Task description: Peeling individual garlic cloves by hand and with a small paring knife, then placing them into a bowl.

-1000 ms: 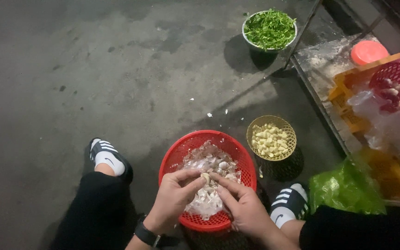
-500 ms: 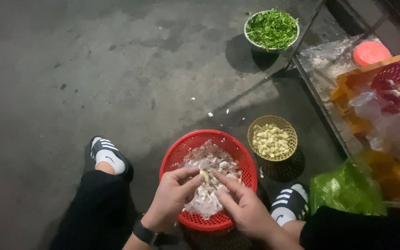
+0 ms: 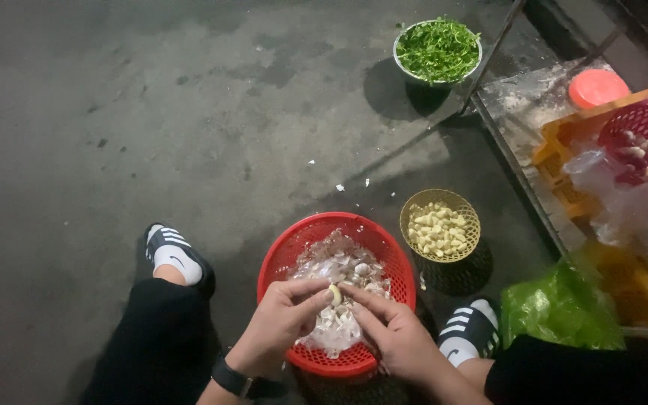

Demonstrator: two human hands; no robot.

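Low in the centre of the frame, both hands meet over a red basket [image 3: 279, 262] that sits on the dark ground. The left hand [image 3: 279, 330] and the right hand [image 3: 395, 337] pinch one pale garlic clove [image 3: 334, 294] between their fingertips, thumbs and forefingers closed on it from either side, just above the basket's middle. A dark watch [image 3: 238, 382] circles the left wrist.

Inside the basket lies a heap of papery white skins [image 3: 339, 266] with a few whole cloves mixed in. Just to the right of it, slightly higher in the frame, stands a small yellow basket [image 3: 414, 206] holding peeled cloves [image 3: 436, 229]. A few white scraps lie on the ground above the two baskets.

The person's feet, in black striped slides over white socks, frame the red basket: one slide [image 3: 174, 251] at lower left, the other [image 3: 470, 330] at lower right. A green bag [image 3: 556, 307] sits at lower right, beside that foot.

At the top of the frame, right of centre, a metal bowl [image 3: 403, 64] is full of chopped greens [image 3: 438, 46]. Along the right edge a low rack carries an orange lid [image 3: 598, 86], an orange crate [image 3: 556, 142], a second red basket [image 3: 639, 124] and clear plastic [image 3: 624, 202].
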